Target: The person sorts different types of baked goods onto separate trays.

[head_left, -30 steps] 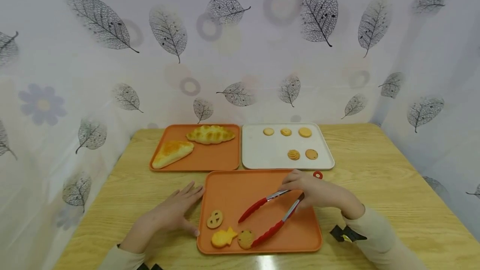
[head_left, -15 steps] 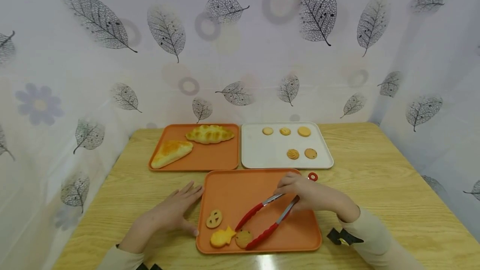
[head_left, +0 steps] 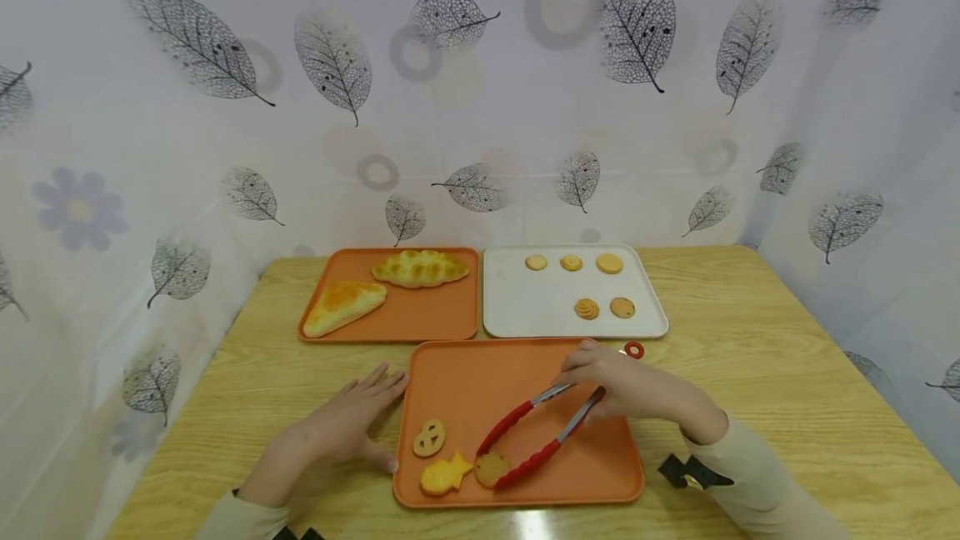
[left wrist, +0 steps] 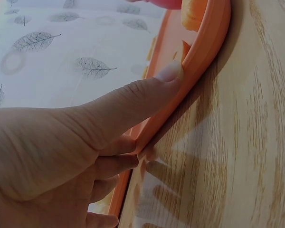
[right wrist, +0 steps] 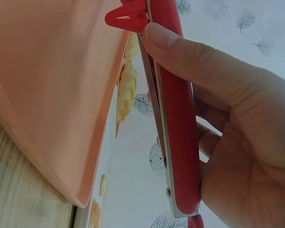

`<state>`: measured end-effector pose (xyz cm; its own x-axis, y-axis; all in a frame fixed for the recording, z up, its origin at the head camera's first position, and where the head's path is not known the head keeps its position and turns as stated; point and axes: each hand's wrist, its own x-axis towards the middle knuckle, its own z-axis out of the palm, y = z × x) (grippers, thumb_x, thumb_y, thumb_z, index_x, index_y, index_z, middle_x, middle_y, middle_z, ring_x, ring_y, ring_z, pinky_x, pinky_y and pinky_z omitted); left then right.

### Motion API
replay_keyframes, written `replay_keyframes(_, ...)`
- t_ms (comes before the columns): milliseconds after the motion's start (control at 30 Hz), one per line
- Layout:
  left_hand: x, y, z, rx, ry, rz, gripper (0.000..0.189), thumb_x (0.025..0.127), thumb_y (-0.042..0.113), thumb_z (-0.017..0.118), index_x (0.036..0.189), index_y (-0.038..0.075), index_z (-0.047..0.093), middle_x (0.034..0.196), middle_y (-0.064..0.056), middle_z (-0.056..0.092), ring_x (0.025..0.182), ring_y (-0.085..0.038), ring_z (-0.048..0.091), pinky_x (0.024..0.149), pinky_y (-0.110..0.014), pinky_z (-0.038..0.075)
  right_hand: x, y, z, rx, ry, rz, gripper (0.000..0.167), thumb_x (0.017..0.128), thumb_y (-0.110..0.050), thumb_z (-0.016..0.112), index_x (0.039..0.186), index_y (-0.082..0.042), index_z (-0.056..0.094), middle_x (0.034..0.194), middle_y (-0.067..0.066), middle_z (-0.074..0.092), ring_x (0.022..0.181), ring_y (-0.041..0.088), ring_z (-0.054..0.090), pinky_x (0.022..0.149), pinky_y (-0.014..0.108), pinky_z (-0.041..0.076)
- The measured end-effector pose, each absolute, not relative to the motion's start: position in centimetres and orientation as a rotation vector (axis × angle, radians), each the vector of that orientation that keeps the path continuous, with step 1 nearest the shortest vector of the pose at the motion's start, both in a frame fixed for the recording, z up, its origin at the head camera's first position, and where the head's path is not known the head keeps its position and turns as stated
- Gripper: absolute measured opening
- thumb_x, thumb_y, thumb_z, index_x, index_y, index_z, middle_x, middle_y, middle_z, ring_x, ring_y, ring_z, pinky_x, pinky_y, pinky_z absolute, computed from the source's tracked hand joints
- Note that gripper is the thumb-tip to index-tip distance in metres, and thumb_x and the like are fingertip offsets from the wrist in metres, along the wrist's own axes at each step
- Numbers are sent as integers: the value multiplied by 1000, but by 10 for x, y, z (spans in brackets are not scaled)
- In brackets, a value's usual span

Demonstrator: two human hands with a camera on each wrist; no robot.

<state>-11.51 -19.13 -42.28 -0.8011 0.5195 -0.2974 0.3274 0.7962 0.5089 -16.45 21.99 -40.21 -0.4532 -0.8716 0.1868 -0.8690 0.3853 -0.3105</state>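
Observation:
In the head view my right hand (head_left: 611,377) grips red-and-silver tongs (head_left: 534,462) over the front orange tray (head_left: 517,373). Their red tips stand either side of a round speckled cookie (head_left: 492,470). Left of that cookie lies a yellow fish-shaped cookie (head_left: 444,475), with a pretzel-shaped cookie (head_left: 429,438) behind it. My left hand (head_left: 341,427) rests at the tray's left edge, fingers spread. The left wrist view has its thumb (left wrist: 168,73) against the tray rim. In the right wrist view my thumb and fingers hold the red tong handle (right wrist: 178,128).
Behind, a second orange tray (head_left: 420,322) bears a triangular pastry (head_left: 345,307) and a long ridged bread (head_left: 420,269). Beside it a white tray (head_left: 525,307) carries several small cookies. Wooden tabletop (head_left: 750,373) surrounds the trays, and a leaf-print cloth (head_left: 480,107) hangs behind.
The tong tips have drawn closer together around the round cookie, one tip now at each side of it. My left hand stays in place at the tray's edge.

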Motion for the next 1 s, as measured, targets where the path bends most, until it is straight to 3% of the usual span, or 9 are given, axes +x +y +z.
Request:
replay_keyframes(500,-115,-191,-422,643,2558,619,115,68,58,77,155,4,24,161,-18,22,151,-41,5,115,-69,12,-176,243,-388,-1611,2778,-585,43,67,-25,87,106,-13,74,102,-3,65,93,11,53,77,28,46)
replay_keyframes(767,-115,-192,-423,640,2555,618,116,68,60,76,155,5,24,162,-17,22,151,-41,5,116,-69,12,-186,261,-383,-1677,2864,-649,52,59,-13,91,107,-8,73,98,-1,62,89,8,44,73,24,43)
replay_keyframes(1000,-116,-192,-423,634,2554,624,116,67,60,76,155,6,24,162,-16,22,152,-40,4,116,-68,12,-195,276,-384,-1567,3042,-601,56,58,-13,91,110,-6,72,107,6,66,95,20,55,79,38,48)
